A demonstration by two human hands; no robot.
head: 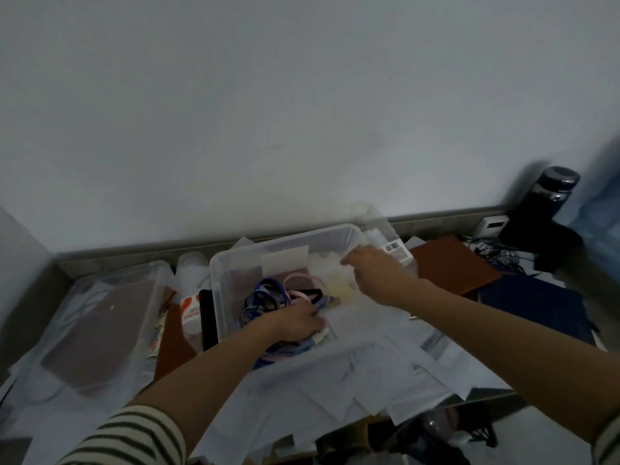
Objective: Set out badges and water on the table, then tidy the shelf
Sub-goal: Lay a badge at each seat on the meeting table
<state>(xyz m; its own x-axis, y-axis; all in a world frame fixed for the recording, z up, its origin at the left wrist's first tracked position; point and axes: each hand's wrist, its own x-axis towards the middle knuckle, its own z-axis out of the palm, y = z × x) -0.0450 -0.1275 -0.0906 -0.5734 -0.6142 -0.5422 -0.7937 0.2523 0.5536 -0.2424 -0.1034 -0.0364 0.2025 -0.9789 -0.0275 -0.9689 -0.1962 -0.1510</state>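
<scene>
A person in a striped sleeve [134, 434] is reaching with both bare arms into a clear plastic bin [214, 273] that is sitting on a cluttered shelf against a pale wall. The left hand [298, 322] is lying at the near side of the bin, its fingers curling into a tangle of lanyards [268, 293] in blue, pink and black, and gripping them. The right hand [372, 268] is stretching to the far right corner of the bin, its fingers bending down onto a wad of clear plastic [332, 276]; blur is hiding whether it is actually pinching the wad. Loose white papers [385, 374] are spilling across the near edge of the shelf, under the right forearm. Just left of the bin, a white bottle with a red label [191, 310] is lying on its side, and further left a second clear container [157, 273] is holding a brown notebook [100, 330]. To the right, a brown folder [449, 263] is resting beside a navy folder [533, 307], and a dark flask [553, 193] is standing in the far right corner.
</scene>
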